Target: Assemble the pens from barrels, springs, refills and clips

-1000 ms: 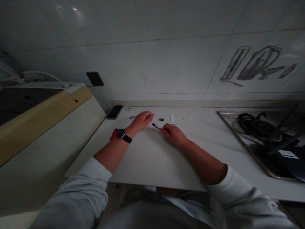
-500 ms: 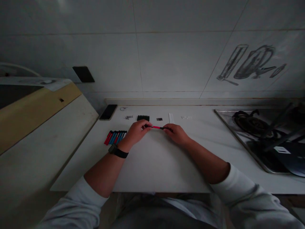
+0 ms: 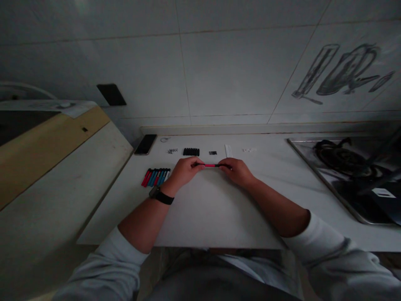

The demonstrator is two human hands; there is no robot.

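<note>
Here, the left hand (image 3: 187,169) and the right hand (image 3: 236,170) each pinch one end of a red and black pen (image 3: 211,165). It lies sideways between them, over the white table (image 3: 213,217). Black tubes (image 3: 191,151) sit behind the left hand, and white sticks (image 3: 228,151) behind the right.

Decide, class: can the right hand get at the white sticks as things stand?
Probably yes: the white sticks lie just beyond the right hand, with nothing visible between. That hand grips one end of the red-and-black pen, so it may need to let go.
</note>
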